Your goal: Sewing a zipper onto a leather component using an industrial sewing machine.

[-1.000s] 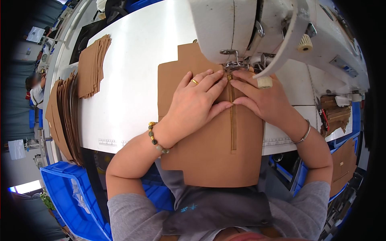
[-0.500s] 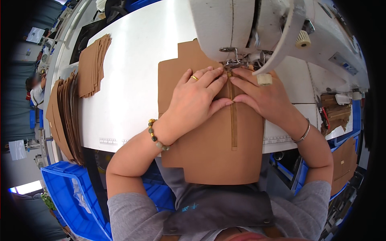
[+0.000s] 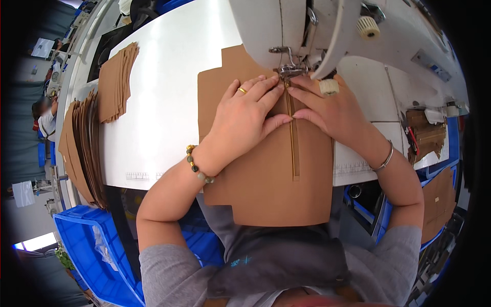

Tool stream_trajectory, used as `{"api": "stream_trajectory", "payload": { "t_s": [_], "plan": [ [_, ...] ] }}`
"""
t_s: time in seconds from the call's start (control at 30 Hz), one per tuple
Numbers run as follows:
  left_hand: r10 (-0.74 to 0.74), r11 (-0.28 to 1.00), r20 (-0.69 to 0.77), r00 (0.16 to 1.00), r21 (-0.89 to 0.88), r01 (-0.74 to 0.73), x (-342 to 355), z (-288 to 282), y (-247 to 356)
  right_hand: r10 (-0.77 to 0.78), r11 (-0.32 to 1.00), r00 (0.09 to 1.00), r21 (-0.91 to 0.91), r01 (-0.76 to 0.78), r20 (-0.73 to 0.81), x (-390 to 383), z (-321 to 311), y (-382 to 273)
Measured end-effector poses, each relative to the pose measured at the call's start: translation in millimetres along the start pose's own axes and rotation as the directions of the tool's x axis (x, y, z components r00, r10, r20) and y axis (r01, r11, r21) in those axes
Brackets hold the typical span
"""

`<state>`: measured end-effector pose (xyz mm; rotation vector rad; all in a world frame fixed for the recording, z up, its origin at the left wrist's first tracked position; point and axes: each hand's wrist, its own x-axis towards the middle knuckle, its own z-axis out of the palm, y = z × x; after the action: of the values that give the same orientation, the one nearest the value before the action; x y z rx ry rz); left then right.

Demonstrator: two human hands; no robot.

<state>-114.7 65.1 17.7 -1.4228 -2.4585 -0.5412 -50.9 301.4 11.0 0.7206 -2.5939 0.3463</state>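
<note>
A brown leather-like panel with notched corners lies on the white sewing table, its near end hanging over the front edge. Down its middle runs a narrow slot with a gold-toothed zipper. My left hand rests flat on the panel left of the zipper, fingers stretched toward the presser foot. On the other side, my right hand lies flat with fingers extended, partly behind the machine's white knob. Both thumb tips come close together at the zipper. The sewing machine stands over the panel's far part.
Two stacks of brown pieces, one flat and one larger, sit at the table's left. A blue crate stands lower left. Red-handled snips and brown scraps lie at right, above another brown panel.
The panel has slid a little farther away under the presser foot, and both hands have moved with it. The view has shifted slightly.
</note>
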Motion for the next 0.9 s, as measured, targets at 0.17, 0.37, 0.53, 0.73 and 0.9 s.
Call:
{"api": "stream_trajectory", "payload": {
  "t_s": [0.17, 0.37, 0.53, 0.73, 0.9],
  "plan": [
    [-0.068, 0.998, 0.136, 0.988, 0.006, 0.068, -42.9, -29.1, 56.0, 0.059, 0.995, 0.987, 0.075, -0.070, 0.150, -4.0, -13.6, -3.3],
    [-0.014, 0.992, 0.274, 0.962, 0.127, -0.022, -101.0, -27.5, 129.0, 0.083, 0.996, 0.996, -0.015, -0.083, 0.038, -38.2, -46.1, -20.1],
    [-0.132, 0.920, 0.178, 0.975, -0.344, 0.187, -97.8, -42.7, 100.4, 0.261, 0.953, 0.965, 0.161, -0.258, 0.000, -75.6, -65.4, -46.9],
    [-0.371, 0.604, 0.315, 0.874, -0.632, 0.485, -82.1, -67.2, 83.4, 0.169, 0.956, 0.969, 0.270, -0.116, -0.180, -88.7, -39.9, -96.0],
    [-0.390, 0.667, 0.045, 0.920, -0.675, 0.316, -82.1, -67.9, 93.6, -0.007, 0.978, 0.990, 0.204, 0.037, -0.143, -78.5, -17.6, -117.6]
  ]
}}
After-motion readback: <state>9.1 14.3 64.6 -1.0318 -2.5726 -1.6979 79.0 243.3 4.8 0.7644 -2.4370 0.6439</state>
